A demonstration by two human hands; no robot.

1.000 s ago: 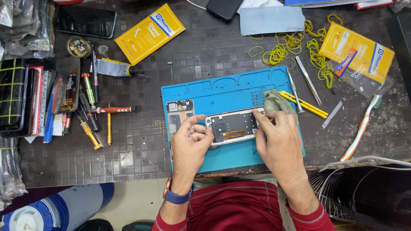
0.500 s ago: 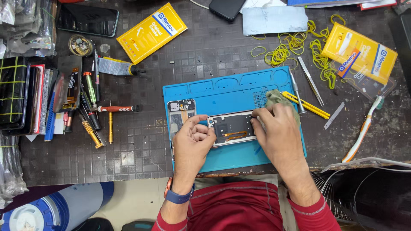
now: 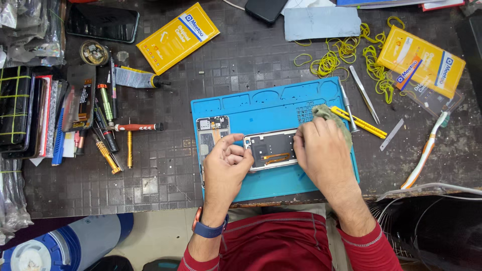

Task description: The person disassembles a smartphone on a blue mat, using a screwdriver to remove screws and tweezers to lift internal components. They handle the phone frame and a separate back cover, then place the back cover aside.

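Observation:
An opened phone frame with a dark inside and an orange flex strip lies across the blue work mat. My left hand grips its left end with curled fingers. My right hand holds its right end and also presses a green cloth under the fingers. A second phone part with a circuit board lies on the mat just left of my left hand.
Screwdrivers and other small tools lie left of the mat beside stacked parts. Metal tweezers, a yellow pry tool and a toothbrush sit to the right. Yellow boxes, rubber bands and a black phone lie farther back.
Both hands stayed on the phone frame. My right hand slid slightly left over its right end, with the cloth showing behind the fingers.

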